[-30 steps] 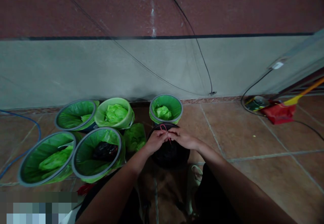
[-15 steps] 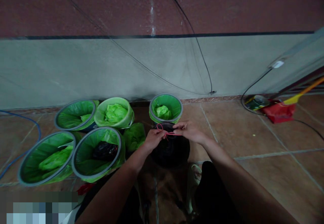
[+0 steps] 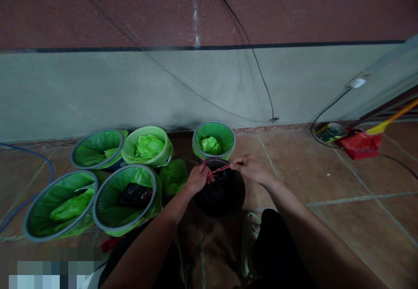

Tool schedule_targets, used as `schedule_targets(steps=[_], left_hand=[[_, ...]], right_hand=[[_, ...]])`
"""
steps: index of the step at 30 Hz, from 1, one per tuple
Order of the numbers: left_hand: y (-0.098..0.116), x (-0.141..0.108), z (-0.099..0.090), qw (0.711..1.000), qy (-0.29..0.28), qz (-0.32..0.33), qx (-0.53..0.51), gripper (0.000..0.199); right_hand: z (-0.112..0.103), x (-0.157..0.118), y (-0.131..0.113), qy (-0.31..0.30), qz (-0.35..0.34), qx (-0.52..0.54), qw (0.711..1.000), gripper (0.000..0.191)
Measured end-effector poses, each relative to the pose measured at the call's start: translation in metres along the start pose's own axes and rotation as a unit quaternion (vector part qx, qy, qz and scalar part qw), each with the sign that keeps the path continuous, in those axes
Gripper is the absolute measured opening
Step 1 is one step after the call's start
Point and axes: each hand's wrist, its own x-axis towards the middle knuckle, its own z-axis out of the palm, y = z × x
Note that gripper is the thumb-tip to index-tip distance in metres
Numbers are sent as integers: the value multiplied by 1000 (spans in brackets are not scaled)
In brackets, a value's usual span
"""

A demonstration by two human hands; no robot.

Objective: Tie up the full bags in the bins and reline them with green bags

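Observation:
A thin red string point(image 3: 221, 169) is stretched between my two hands. My left hand point(image 3: 198, 178) pinches its left part, with a loop sticking up above the fingers. Its right end is pinched in my right hand point(image 3: 247, 167). Both hands are over the rim of a black bin point(image 3: 219, 195), whose inside is dark. Just behind it, against the wall, stands a bin with a green liner point(image 3: 214, 140) and a crumpled green bag in it.
Several green-lined bins point(image 3: 124, 197) stand at the left, one holding a black bag. A blue hose point(image 3: 48, 167) lies far left. A red dustpan point(image 3: 361, 145), a tin point(image 3: 333, 131) and a black cable are at the right. My feet are below the black bin.
My right hand has moved slightly right, drawing the red string out longer between the hands. My left hand has stayed almost in place, its fingers turned a little.

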Motion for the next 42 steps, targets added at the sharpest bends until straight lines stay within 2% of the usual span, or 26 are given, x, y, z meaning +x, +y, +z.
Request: schedule_targets(steps=[3, 5, 7, 10, 12, 14, 17, 19, 20, 21, 23, 27, 31, 34, 37, 39, 42], left_hand=[[5, -2, -1, 993, 41, -27, -106, 23], [8, -4, -4, 985, 35, -37, -165, 21], [11, -7, -7, 979, 7, -39, -200, 21], [12, -9, -12, 979, -42, -19, -200, 21], [12, -9, -14, 984, -57, 6, -168, 19], [12, -8, -16, 992, -60, 38, -109, 13], [13, -9, -17, 993, -59, 103, 25, 5], [14, -12, -16, 979, -56, 160, 116, 3], [15, -13, -14, 967, -55, 191, 159, 5], [15, -15, -13, 953, -56, 223, 198, 7], [15, -17, -10, 919, -55, 286, 264, 10], [10, -20, -9, 858, -29, 389, 336, 21], [9, -22, -10, 827, 25, 441, 347, 23], [13, -26, -9, 824, 46, 458, 330, 19], [15, -27, -6, 837, 54, 455, 300, 17], [14, -27, -5, 851, 51, 442, 280, 16], [9, -24, -4, 879, 46, 403, 249, 16]], right_hand=[[-4, -6, -6, -145, -1, 43, 988, 31], [-2, -11, -10, -223, 5, 2, 975, 27], [4, -14, -14, -250, 13, -106, 962, 20], [19, -16, -17, -258, 36, -262, 929, 17], [26, -16, -16, -252, 48, -308, 916, 19], [29, -13, -14, -208, 51, -316, 924, 22], [29, -6, -11, -62, 42, -269, 960, 30], [30, -1, -10, 32, -8, -201, 979, 36], [32, 1, -10, 55, -46, -159, 985, 37], [36, 3, -10, 57, -85, -114, 988, 37], [45, 7, -8, 15, -138, -35, 990, 33], [57, 12, 2, -90, -111, 46, 989, 20], [56, 13, 6, -144, -94, 167, 971, 15], [56, 13, 5, -163, -45, 247, 954, 18], [61, 14, 8, -137, -8, 259, 956, 17], [63, 15, 10, -97, -11, 207, 973, 15], [60, 16, 11, -9, -59, 81, 995, 16]])
